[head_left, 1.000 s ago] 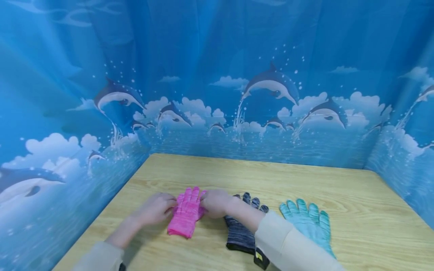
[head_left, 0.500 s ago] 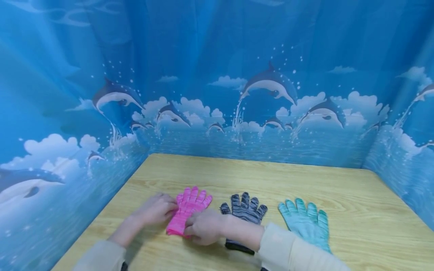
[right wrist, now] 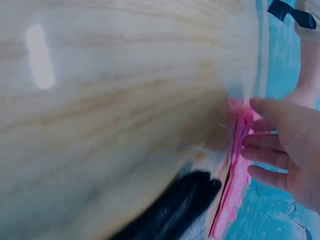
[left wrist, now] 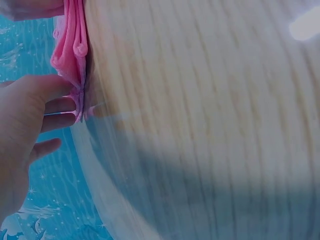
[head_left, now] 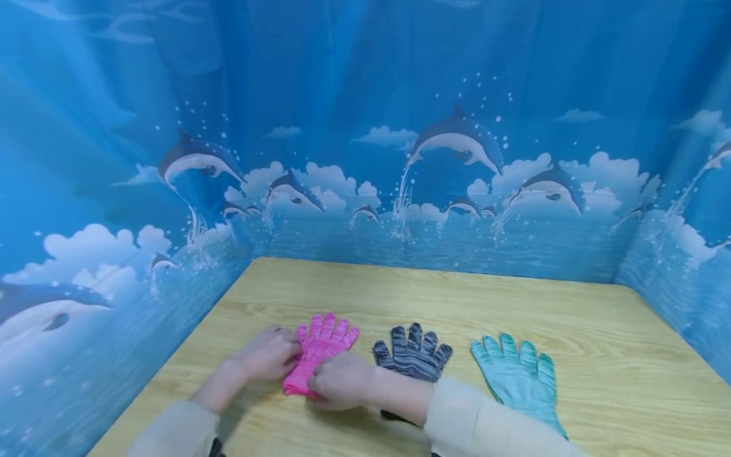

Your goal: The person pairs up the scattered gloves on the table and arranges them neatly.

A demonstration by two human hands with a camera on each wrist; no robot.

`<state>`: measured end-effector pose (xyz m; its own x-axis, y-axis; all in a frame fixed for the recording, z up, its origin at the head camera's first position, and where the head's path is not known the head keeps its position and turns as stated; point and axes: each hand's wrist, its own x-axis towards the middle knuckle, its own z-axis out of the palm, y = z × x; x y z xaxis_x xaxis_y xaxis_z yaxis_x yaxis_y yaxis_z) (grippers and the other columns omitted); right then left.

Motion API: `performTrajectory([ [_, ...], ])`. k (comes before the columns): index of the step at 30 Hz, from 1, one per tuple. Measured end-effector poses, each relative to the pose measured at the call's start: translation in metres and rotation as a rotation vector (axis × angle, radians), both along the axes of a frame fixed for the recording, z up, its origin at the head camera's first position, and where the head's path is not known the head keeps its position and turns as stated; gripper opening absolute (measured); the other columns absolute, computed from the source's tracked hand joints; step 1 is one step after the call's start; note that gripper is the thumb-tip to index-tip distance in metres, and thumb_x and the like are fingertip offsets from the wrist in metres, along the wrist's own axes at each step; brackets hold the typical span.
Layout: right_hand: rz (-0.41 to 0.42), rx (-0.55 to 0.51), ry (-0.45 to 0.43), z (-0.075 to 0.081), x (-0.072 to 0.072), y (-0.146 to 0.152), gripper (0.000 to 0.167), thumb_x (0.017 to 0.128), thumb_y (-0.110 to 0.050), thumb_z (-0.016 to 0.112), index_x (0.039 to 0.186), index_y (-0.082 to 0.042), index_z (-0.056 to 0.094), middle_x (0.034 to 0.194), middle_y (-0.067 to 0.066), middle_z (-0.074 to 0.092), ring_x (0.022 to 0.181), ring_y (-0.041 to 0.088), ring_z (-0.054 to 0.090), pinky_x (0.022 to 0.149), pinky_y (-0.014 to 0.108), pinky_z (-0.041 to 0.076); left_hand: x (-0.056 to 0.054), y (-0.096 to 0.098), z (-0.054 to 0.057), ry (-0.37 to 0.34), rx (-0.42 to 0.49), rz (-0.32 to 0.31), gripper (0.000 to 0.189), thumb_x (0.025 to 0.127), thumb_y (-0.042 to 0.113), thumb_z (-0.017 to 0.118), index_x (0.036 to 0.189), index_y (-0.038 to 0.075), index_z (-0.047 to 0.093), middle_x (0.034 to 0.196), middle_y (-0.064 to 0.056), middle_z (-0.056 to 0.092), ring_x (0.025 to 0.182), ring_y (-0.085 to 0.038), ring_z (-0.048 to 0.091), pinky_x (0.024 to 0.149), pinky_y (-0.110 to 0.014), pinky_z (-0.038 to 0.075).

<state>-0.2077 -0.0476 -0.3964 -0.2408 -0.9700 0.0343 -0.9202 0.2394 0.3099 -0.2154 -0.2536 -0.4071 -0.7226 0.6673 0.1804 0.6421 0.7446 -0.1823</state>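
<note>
A pink knit glove [head_left: 317,353] lies flat on the wooden table, fingers pointing away from me. My left hand [head_left: 271,353] touches its left edge; in the left wrist view the left hand [left wrist: 22,122] has its thumb and fingers reaching to the pink cloth [left wrist: 71,50]. At the cuff's right side is my right hand [head_left: 341,381], its fingers touching the edge and hiding part of the cuff. In the right wrist view the right hand [right wrist: 295,145] has fairly straight fingers against the pink glove [right wrist: 235,180]. Neither hand visibly grips the cloth.
A dark grey striped glove [head_left: 412,357] lies to the right, partly under my right forearm. Farther right is a teal glove [head_left: 521,381], its cuff near my sleeve [head_left: 485,416]. Blue dolphin-print curtains [head_left: 365,146] surround the wooden table [head_left: 434,295].
My right hand has moved from the pink glove's fingers toward me, down to its cuff, uncovering the glove's right-hand fingers, now spread out. My left hand has stayed at the left edge.
</note>
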Motion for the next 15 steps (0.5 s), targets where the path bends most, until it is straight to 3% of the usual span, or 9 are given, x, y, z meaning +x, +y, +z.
performTrajectory([
  [4, -0.072, 0.014, 0.030, -0.0028, 0.0037, -0.0083, 0.022, 0.088, -0.043, 0.058, 0.076, -0.025, 0.062, 0.067, -0.012, 0.054, 0.057, 0.002, 0.044, 0.045, 0.016, 0.031, 0.0010, 0.0004, 0.0016, -0.007, 0.005, -0.007, 0.004, 0.080, 0.018, 0.067, 0.080, 0.015, 0.068, 0.075, 0.005, 0.059, 0.072, -0.014, 0.057, 0.072, -0.038, 0.046],
  [8, -0.101, -0.005, -0.021, -0.0023, 0.0015, -0.0101, 0.018, 0.086, -0.037, 0.062, 0.076, -0.023, 0.063, 0.065, -0.011, 0.053, 0.056, 0.001, 0.042, 0.046, 0.015, 0.032, -0.0004, 0.0009, 0.0031, -0.052, 0.038, 0.001, 0.003, 0.080, 0.016, 0.067, 0.079, 0.013, 0.068, 0.074, 0.006, 0.058, 0.066, -0.008, 0.053, 0.065, -0.031, 0.045],
  [11, -0.086, -0.031, -0.040, -0.0006, -0.0017, -0.0092, 0.017, 0.086, -0.034, 0.063, 0.073, -0.023, 0.062, 0.062, -0.012, 0.050, 0.054, 0.001, 0.040, 0.045, 0.014, 0.030, -0.0017, 0.0009, 0.0038, -0.081, 0.056, 0.009, 0.001, 0.079, 0.014, 0.068, 0.079, 0.014, 0.067, 0.073, 0.006, 0.058, 0.062, -0.006, 0.051, 0.061, -0.029, 0.044],
  [15, -0.006, -0.054, -0.012, 0.0007, -0.0061, -0.0073, 0.017, 0.086, -0.034, 0.062, 0.073, -0.023, 0.061, 0.061, -0.014, 0.049, 0.053, 0.000, 0.038, 0.046, 0.012, 0.029, -0.0011, 0.0013, 0.0043, -0.096, 0.050, 0.016, 0.004, 0.078, 0.012, 0.067, 0.076, 0.016, 0.066, 0.071, 0.007, 0.056, 0.060, -0.006, 0.049, 0.060, -0.029, 0.044],
])
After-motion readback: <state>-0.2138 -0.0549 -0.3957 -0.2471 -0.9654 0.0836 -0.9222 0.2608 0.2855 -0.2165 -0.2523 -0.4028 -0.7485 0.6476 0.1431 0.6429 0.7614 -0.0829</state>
